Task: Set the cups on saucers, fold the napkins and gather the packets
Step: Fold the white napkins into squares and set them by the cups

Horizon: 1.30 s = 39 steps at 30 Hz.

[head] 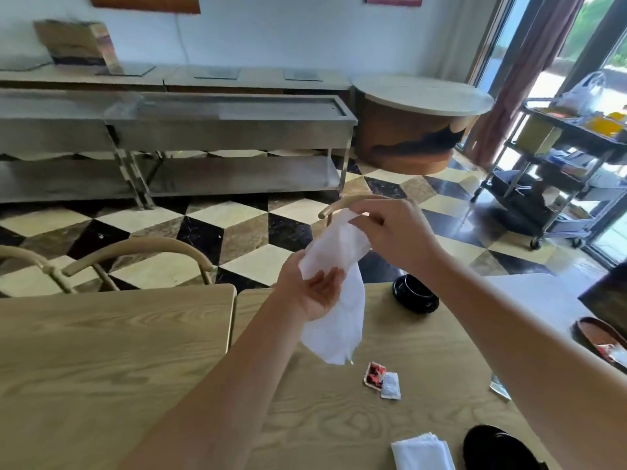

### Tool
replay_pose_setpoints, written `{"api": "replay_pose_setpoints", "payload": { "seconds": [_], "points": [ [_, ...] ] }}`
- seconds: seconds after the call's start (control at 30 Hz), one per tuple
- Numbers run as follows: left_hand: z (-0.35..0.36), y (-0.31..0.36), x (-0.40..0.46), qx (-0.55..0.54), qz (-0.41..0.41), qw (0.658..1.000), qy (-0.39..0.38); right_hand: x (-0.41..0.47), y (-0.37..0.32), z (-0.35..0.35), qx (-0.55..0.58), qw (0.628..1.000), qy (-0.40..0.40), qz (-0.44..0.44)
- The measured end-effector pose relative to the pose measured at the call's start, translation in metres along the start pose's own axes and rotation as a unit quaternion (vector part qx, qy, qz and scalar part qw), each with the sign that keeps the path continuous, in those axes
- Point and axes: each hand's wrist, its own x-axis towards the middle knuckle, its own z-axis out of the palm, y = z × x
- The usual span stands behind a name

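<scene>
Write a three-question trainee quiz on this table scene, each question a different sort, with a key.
1. True or false: the white napkin lies flat on the table.
2. The two packets lie: A) on the table, B) in the wooden dish, C) on the folded napkins.
3. Fill in: the far black cup sits on a black ____.

Key:
1. False. The left hand and right hand hold it up in the air.
2. A.
3. Saucer.
</scene>
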Motion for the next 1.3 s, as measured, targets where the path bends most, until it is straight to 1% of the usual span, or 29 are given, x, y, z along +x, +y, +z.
{"api": "replay_pose_setpoints", "payload": {
  "seconds": [0.07, 0.13, 0.2, 0.3, 0.37, 0.43, 0.5, 0.6, 0.73, 0.8, 0.83, 0.9, 1.0, 1.17, 1.3],
  "points": [
    [-0.023, 0.001, 0.005, -0.032, 0.007, 0.999, 0.008, -0.004, -0.008, 0.006, -0.01, 0.999, -0.029, -0.009],
    [-0.041, 0.005, 0.007, -0.055, 0.026, 0.998, 0.019, -0.009, -0.013, 0.01, 0.008, 0.998, -0.054, 0.02],
    [-0.053, 0.009, 0.007, -0.063, 0.037, 0.997, 0.024, -0.013, -0.015, 0.012, 0.042, 0.996, -0.056, 0.061],
    [-0.065, 0.011, 0.009, -0.078, 0.046, 0.995, 0.031, -0.016, -0.017, 0.01, 0.122, 0.985, -0.013, 0.118],
    [-0.072, 0.011, 0.012, -0.089, 0.048, 0.994, 0.028, -0.017, -0.016, 0.01, 0.196, 0.964, 0.036, 0.173],
    [-0.077, 0.014, 0.014, -0.086, 0.07, 0.993, 0.036, -0.017, -0.008, 0.014, 0.207, 0.952, 0.078, 0.212],
    [-0.079, 0.02, 0.017, -0.093, 0.117, 0.987, 0.055, -0.017, 0.005, 0.022, 0.219, 0.937, 0.082, 0.258],
    [-0.076, 0.038, 0.02, -0.105, 0.201, 0.969, 0.097, -0.019, 0.036, 0.038, 0.28, 0.894, 0.063, 0.344],
    [-0.075, 0.08, 0.023, -0.071, 0.266, 0.954, 0.117, -0.018, 0.081, 0.059, 0.363, 0.796, 0.065, 0.48],
    [-0.073, 0.098, 0.024, -0.034, 0.286, 0.95, 0.119, -0.016, 0.099, 0.069, 0.377, 0.758, 0.064, 0.529],
    [-0.072, 0.106, 0.025, -0.014, 0.299, 0.946, 0.123, -0.015, 0.105, 0.074, 0.379, 0.749, 0.063, 0.54],
    [-0.065, 0.118, 0.028, 0.014, 0.328, 0.935, 0.134, -0.01, 0.112, 0.082, 0.38, 0.744, 0.065, 0.546],
    [-0.055, 0.135, 0.028, 0.017, 0.355, 0.926, 0.129, 0.005, 0.117, 0.085, 0.421, 0.726, 0.084, 0.537],
    [-0.046, 0.143, 0.009, -0.028, 0.381, 0.924, 0.037, 0.02, 0.106, 0.074, 0.518, 0.696, 0.127, 0.481],
    [-0.055, 0.123, -0.013, -0.011, 0.412, 0.911, 0.004, -0.007, 0.093, 0.063, 0.558, 0.67, 0.167, 0.461]
  ]
}}
